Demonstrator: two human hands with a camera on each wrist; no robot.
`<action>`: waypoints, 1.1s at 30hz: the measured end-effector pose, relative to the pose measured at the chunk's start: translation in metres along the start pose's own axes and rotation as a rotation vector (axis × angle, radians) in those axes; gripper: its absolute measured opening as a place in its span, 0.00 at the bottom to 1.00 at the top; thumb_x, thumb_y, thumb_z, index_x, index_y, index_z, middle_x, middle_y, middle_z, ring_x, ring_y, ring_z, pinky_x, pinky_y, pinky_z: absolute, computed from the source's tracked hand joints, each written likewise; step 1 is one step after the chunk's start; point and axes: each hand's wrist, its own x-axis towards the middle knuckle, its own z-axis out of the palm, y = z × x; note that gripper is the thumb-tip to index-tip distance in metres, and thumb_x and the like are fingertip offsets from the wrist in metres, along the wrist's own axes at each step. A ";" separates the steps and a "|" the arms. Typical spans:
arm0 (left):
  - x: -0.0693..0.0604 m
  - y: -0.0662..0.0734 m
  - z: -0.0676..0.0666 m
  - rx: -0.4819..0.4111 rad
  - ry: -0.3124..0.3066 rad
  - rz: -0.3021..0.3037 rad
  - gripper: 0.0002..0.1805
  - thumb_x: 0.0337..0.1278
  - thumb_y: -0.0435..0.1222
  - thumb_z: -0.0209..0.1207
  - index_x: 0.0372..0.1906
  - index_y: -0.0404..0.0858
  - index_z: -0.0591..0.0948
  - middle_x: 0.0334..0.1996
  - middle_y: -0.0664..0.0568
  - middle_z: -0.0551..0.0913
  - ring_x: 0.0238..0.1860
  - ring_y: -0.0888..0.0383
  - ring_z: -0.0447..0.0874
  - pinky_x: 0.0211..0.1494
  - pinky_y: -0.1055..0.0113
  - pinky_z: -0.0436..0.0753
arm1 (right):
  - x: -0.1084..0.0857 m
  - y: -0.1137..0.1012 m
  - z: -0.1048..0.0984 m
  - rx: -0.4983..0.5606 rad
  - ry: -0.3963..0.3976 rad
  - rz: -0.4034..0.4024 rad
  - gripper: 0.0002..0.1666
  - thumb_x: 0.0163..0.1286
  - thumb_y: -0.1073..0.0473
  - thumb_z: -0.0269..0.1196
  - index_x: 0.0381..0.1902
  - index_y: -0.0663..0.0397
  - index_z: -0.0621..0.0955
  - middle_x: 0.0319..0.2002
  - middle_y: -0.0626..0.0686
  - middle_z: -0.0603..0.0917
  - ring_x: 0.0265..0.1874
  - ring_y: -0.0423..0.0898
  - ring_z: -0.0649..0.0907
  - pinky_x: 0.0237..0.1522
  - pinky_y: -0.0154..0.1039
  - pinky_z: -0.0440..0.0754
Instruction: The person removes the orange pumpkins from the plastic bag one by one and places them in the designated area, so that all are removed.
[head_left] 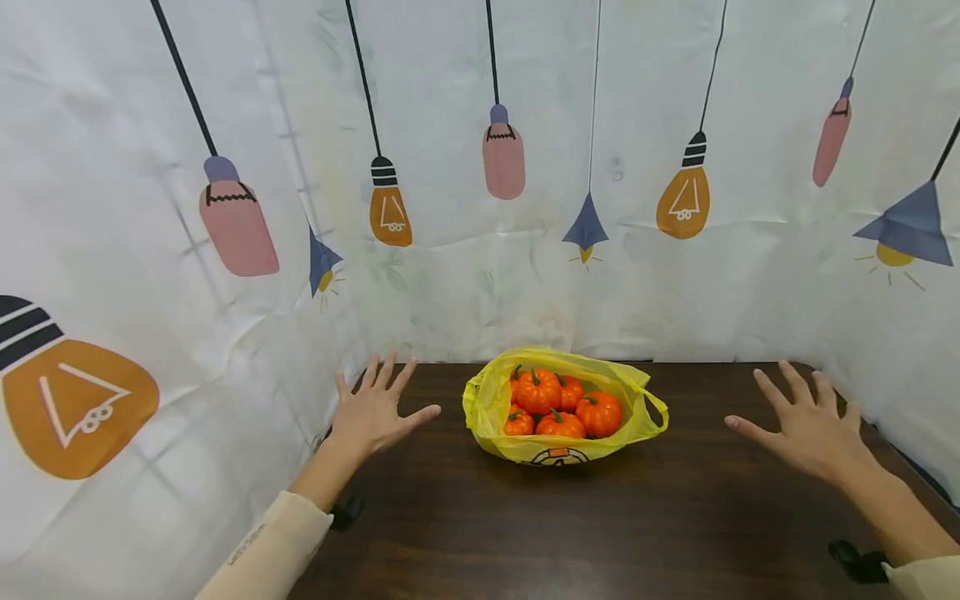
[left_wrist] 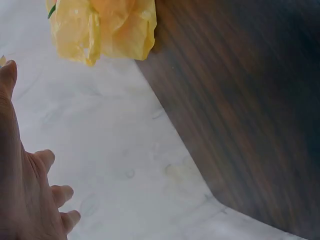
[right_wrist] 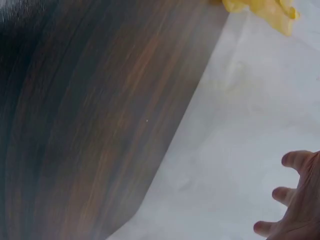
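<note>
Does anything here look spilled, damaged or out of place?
Nothing stands out. The small orange pumpkins with green stems sit inside the open yellow plastic bag, with none seen spilled onto the dark brown wood-grain table. The white sheet printed with hanging lamps is merely creased.

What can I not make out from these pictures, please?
Head view: undersides of the round orange pumpkins, hidden by the yellow plastic bag.
Head view: dark print on the cream fabric left sleeve, too small.
Right wrist view: most of the bag, beyond the top edge.

No text readable, blurred lettering (head_left: 246,544) on sleeve (head_left: 281,533), print (head_left: 559,456) on bag (head_left: 487,418)
</note>
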 end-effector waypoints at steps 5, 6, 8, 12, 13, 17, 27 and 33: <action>-0.010 0.005 0.008 -0.009 0.025 0.017 0.56 0.54 0.81 0.42 0.83 0.57 0.51 0.84 0.46 0.46 0.83 0.39 0.42 0.70 0.19 0.34 | -0.005 -0.006 0.005 -0.021 0.031 -0.014 0.63 0.67 0.21 0.54 0.84 0.46 0.43 0.81 0.69 0.38 0.73 0.84 0.43 0.53 0.89 0.45; -0.011 0.006 0.011 -0.009 0.028 0.019 0.56 0.54 0.80 0.43 0.83 0.57 0.51 0.84 0.46 0.46 0.83 0.39 0.43 0.70 0.19 0.35 | -0.007 -0.008 0.006 -0.025 0.038 -0.016 0.63 0.67 0.21 0.54 0.84 0.45 0.43 0.81 0.69 0.39 0.73 0.84 0.43 0.53 0.89 0.46; -0.014 0.008 0.016 -0.005 0.031 0.024 0.55 0.54 0.80 0.43 0.83 0.58 0.51 0.84 0.46 0.47 0.83 0.39 0.43 0.70 0.19 0.36 | -0.009 -0.011 0.009 -0.031 0.046 -0.020 0.63 0.67 0.21 0.54 0.84 0.44 0.43 0.82 0.68 0.39 0.74 0.83 0.43 0.53 0.89 0.46; -0.018 0.013 0.026 -0.002 0.034 0.032 0.55 0.54 0.81 0.42 0.83 0.59 0.50 0.84 0.47 0.47 0.84 0.40 0.41 0.70 0.19 0.36 | -0.014 -0.018 0.013 -0.029 0.050 -0.028 0.63 0.66 0.21 0.55 0.84 0.43 0.42 0.82 0.66 0.37 0.75 0.82 0.42 0.54 0.88 0.46; -0.019 0.014 0.027 -0.003 0.035 0.035 0.56 0.54 0.81 0.43 0.83 0.59 0.50 0.84 0.47 0.47 0.84 0.40 0.41 0.70 0.19 0.35 | -0.015 -0.020 0.014 -0.026 0.048 -0.031 0.63 0.66 0.21 0.55 0.84 0.42 0.42 0.82 0.66 0.37 0.75 0.82 0.41 0.54 0.88 0.46; -0.023 0.021 0.035 -0.006 0.036 0.038 0.55 0.53 0.81 0.43 0.83 0.60 0.50 0.84 0.49 0.47 0.84 0.42 0.41 0.71 0.20 0.36 | -0.016 -0.030 0.017 -0.008 0.024 -0.039 0.62 0.67 0.21 0.54 0.85 0.43 0.43 0.82 0.65 0.37 0.75 0.81 0.40 0.55 0.88 0.45; -0.029 0.042 0.053 -0.068 0.054 0.060 0.53 0.56 0.79 0.44 0.83 0.63 0.48 0.84 0.51 0.46 0.84 0.42 0.42 0.72 0.20 0.40 | -0.018 -0.066 0.025 0.049 0.082 -0.087 0.61 0.65 0.22 0.59 0.83 0.47 0.53 0.81 0.66 0.49 0.75 0.78 0.48 0.57 0.87 0.48; -0.024 0.056 0.059 -0.148 0.115 0.073 0.51 0.59 0.76 0.47 0.83 0.64 0.47 0.83 0.49 0.51 0.83 0.41 0.49 0.73 0.23 0.47 | -0.015 -0.086 0.031 0.114 0.156 -0.119 0.58 0.64 0.26 0.63 0.81 0.52 0.60 0.77 0.68 0.57 0.71 0.77 0.55 0.59 0.82 0.53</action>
